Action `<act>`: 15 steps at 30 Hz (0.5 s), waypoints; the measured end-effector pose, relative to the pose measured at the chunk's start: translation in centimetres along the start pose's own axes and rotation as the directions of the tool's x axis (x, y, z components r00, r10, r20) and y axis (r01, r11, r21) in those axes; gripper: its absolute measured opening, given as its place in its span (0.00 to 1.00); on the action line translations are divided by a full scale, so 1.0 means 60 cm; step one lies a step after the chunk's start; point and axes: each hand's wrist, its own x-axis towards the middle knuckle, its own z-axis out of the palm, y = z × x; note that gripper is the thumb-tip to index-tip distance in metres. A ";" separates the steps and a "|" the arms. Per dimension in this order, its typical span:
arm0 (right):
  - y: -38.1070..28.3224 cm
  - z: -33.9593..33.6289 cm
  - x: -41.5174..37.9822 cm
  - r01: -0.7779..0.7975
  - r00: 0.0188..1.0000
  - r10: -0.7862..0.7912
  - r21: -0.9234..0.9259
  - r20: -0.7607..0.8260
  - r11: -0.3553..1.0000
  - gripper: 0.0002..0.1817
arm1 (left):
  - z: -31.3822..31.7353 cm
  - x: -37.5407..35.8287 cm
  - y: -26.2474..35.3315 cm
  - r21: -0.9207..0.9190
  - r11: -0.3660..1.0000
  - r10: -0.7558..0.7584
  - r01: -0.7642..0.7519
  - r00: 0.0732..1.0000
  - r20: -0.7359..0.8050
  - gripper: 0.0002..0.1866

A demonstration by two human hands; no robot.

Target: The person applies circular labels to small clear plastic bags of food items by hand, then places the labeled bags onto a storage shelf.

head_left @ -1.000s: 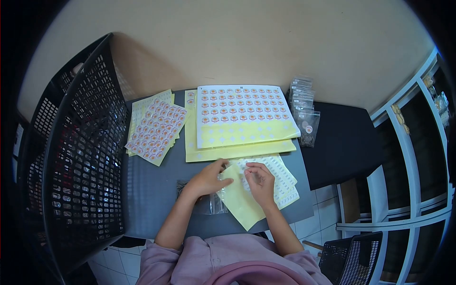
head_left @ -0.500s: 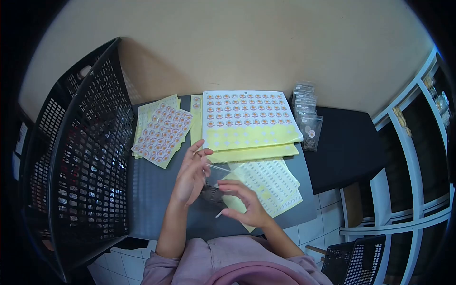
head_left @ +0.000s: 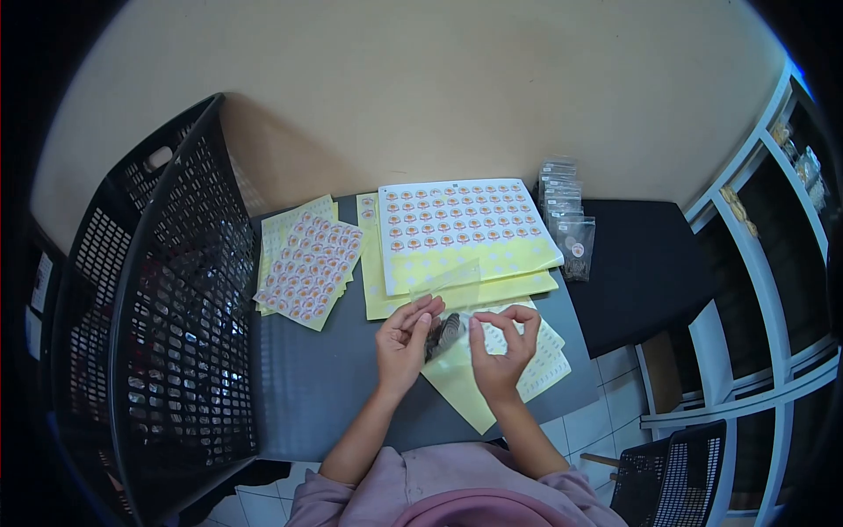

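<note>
A clear plastic bag (head_left: 448, 283) with dark, coil-like contents (head_left: 449, 331) at its lower end is held up between my hands over the table. My left hand (head_left: 404, 346) grips its left side, thumb on the front. At the bag's right edge, my right hand (head_left: 507, 356) has thumb and index finger pinched together, its other fingers curled. Beneath lie yellow-backed sheets of small labels (head_left: 546, 360), partly covered by my right hand. Just beyond the bag is a stack of sheets with round orange-and-white stickers (head_left: 457, 211), its lower rows peeled to the yellow backing.
More sticker sheets (head_left: 312, 268) lie at the left on the grey table (head_left: 307, 378). A tall black perforated basket (head_left: 180, 290) stands left. Filled clear bags (head_left: 575, 250) are lined up at the back right beside a black surface (head_left: 641, 272). White shelving (head_left: 755, 404) is far right.
Both hands have moved right and the bag now stands more upright. My left fingers, spread before, have closed on the bag; my right thumb and index finger have come together.
</note>
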 end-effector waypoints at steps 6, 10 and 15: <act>-0.020 0.040 -0.009 0.297 0.934 -0.339 -0.285 -0.110 0.911 0.07 | 0.013 -0.016 -0.019 0.001 0.998 0.064 -0.064 0.995 -0.073 0.16; -0.027 0.051 -0.013 0.358 0.899 -0.416 -0.314 -0.137 0.879 0.08 | 0.014 -0.023 -0.025 0.027 0.993 0.114 -0.113 0.992 -0.062 0.15; -0.026 0.058 -0.020 0.349 0.905 -0.406 -0.321 -0.128 0.880 0.08 | 0.014 -0.025 -0.033 0.025 0.982 0.189 -0.188 0.980 -0.057 0.15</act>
